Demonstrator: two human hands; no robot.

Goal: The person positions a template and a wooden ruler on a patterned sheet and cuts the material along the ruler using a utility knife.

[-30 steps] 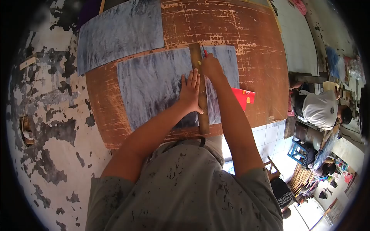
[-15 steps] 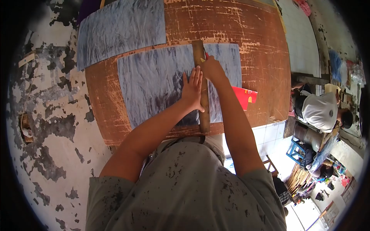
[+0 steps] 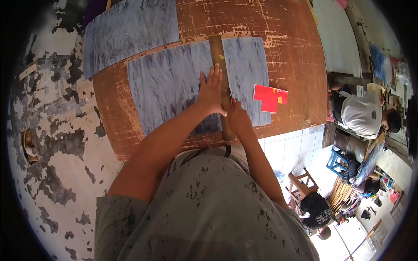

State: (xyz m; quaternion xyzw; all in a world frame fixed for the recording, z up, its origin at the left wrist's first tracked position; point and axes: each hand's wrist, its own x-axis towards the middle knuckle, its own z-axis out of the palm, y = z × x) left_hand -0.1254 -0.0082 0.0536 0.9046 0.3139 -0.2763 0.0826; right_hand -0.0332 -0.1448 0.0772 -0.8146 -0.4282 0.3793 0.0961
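A blue-grey streaked sheet [image 3: 167, 80] lies on the brown table with a long, worn straightedge [image 3: 215, 45] laid across it from far to near edge. My left hand [image 3: 210, 93] presses flat on the straightedge and the sheet, its fingers stretched out and thumb spread. Close by on the right edge, my right hand [image 3: 239, 119] is closed around a red cutter [image 3: 233, 100], of which only a bit shows; its blade is hidden. A red notched card [image 3: 266, 95] rests partly over the sheet's right side.
Another streaked sheet [image 3: 130, 32] lies at the table's far left. The scratched brown tabletop [image 3: 294, 65] extends to the right. A peeling wall [image 3: 56, 126] rises on the left. Several people sit at the right, one in a white shirt [image 3: 360, 115], near a wooden stool [image 3: 302, 183].
My right hand has slid along the straightedge toward my body with the cutter. My left hand still presses down. The red card shows more fully now.
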